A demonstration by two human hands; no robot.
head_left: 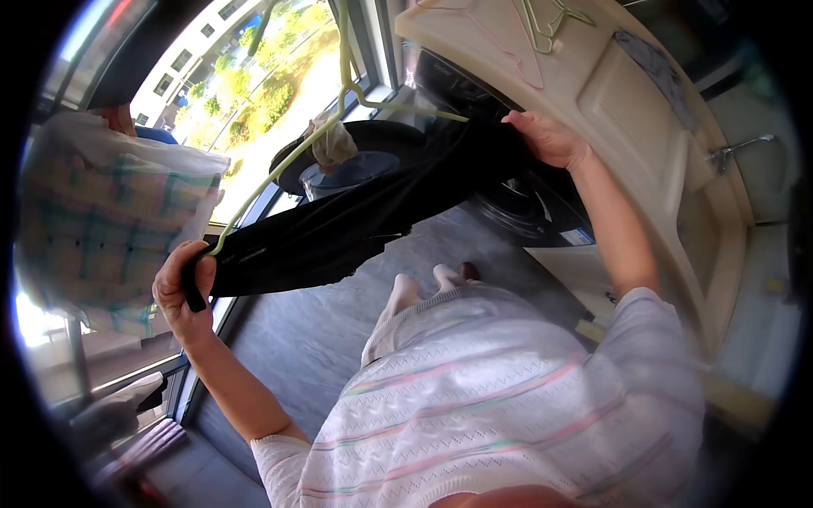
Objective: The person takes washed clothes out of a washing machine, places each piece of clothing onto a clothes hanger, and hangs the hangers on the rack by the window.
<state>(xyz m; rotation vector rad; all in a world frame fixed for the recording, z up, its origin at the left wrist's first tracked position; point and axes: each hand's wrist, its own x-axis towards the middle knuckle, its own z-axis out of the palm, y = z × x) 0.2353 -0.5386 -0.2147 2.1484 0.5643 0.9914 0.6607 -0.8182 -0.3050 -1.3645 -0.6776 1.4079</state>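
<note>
A black garment [339,224] is stretched sideways between my two hands, its lower edge hanging over the grey floor. A light green hanger [296,152] runs along its upper side, with the hook end rising out of the top of the view. My left hand [185,284] is closed on the garment's left end, beside the hanger's left tip. My right hand [549,140] pinches the garment's right end, near the hanger's other arm, whose tip goes behind the black cloth.
A plaid cloth [118,229] hangs at the left by the window. Behind the garment stands a round dark basin [360,161] with a beige cloth. At the right are a beige sink counter [584,102], more hangers, a faucet [741,148] and a black machine [517,207] below.
</note>
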